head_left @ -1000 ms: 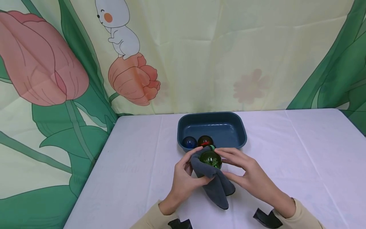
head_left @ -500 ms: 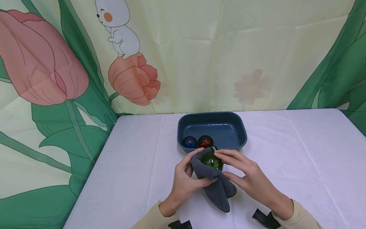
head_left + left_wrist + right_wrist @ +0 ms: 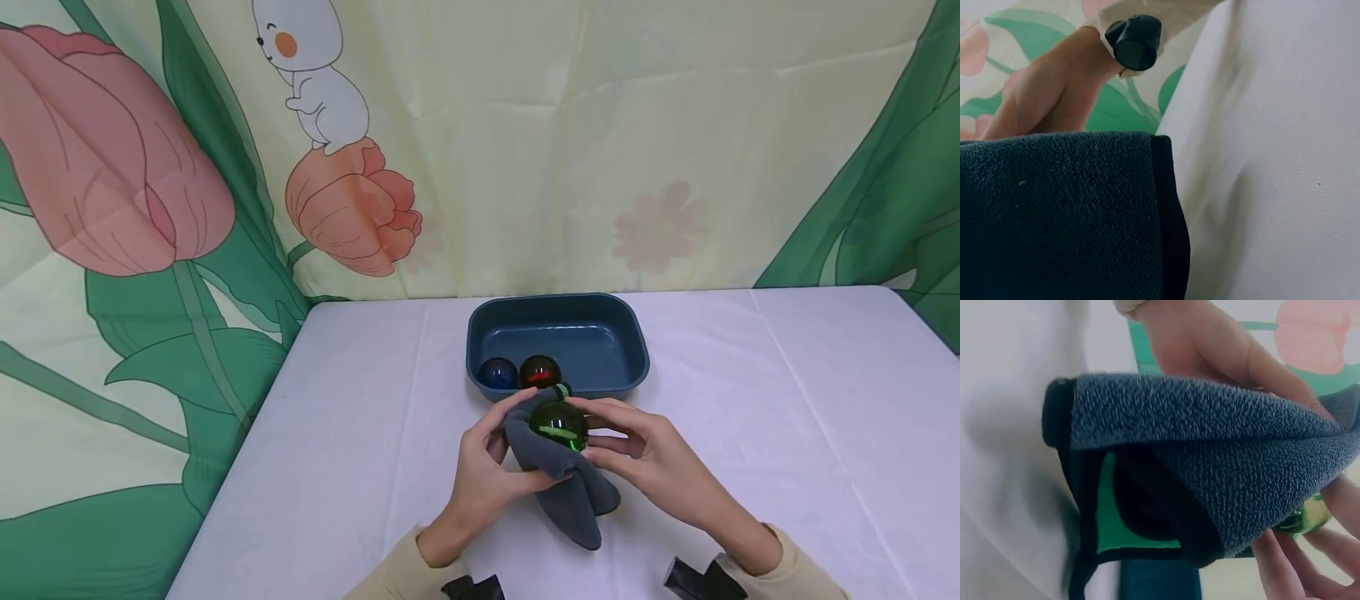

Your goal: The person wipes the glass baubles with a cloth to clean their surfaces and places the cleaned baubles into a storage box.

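Observation:
My left hand [image 3: 491, 467] grips a dark grey-blue cloth [image 3: 573, 508], thumb in front and fingers behind. Cradled in the cloth is a green glass ball [image 3: 558, 425]. From the right, my right hand [image 3: 645, 442] holds the ball between thumb and fingers. The right wrist view shows the folded cloth [image 3: 1222, 431] with its black edging, plus part of the green ball [image 3: 1310, 515] by the right fingers [image 3: 1279, 569]. In the left wrist view the cloth [image 3: 1060, 212] hides the ball, with the right hand [image 3: 1054, 94] behind it.
Just beyond the hands stands a blue rectangular basin [image 3: 558, 312], holding a dark blue glass ball [image 3: 498, 372] and a dark red one [image 3: 540, 370]. A white cloth covers the table [image 3: 360, 417]. Behind hangs a printed curtain [image 3: 525, 167].
The green ball has turned within the cloth and shifted slightly right and down. My right fingers have changed their hold on it. The left hand has hardly moved.

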A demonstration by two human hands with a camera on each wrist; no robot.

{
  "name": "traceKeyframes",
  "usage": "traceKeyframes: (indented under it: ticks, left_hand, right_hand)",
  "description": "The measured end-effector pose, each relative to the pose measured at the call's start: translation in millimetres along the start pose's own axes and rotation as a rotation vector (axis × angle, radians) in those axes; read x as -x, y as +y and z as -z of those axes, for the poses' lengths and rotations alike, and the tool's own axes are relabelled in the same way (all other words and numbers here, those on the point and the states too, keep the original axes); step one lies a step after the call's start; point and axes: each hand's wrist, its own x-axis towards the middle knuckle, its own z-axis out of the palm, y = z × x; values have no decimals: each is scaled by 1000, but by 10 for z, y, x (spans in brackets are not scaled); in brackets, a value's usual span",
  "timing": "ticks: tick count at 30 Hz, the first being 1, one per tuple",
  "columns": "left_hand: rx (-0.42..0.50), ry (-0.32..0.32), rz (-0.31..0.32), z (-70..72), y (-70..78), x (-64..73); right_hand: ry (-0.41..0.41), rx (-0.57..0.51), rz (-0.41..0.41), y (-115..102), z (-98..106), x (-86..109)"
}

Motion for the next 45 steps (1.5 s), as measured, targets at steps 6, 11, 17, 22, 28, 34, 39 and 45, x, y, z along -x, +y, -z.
traceKeyframes:
  ticks: [6,11,17,22,28,34,39,45]
  left_hand:
    - [2,2,9,22,5,-6]
    - [-8,1,-9,44,-3,-7]
    - [11,5,-25,40,-5,-10]
    - [30,15,0,24,14,-3]
    - [14,12,-7,19,21,-7]
    - [-2,10,-15,18,23,-6]
    - [-9,9,-18,17,31,-5]
    - [-16,-9,-38,19,24,-9]
  right_hand:
    - [5,107,20,17,-10,6]
    - [41,260,163,0,-10,15]
    - [50,392,419,29,4,25]
    - [44,409,475,74,-12,16]
    - [56,437,452,70,-29,34]
    - [95,418,358,-7,-59,44]
    - [99,243,234,-57,-66,32]
    - [31,-7,-53,-85,-13,16]
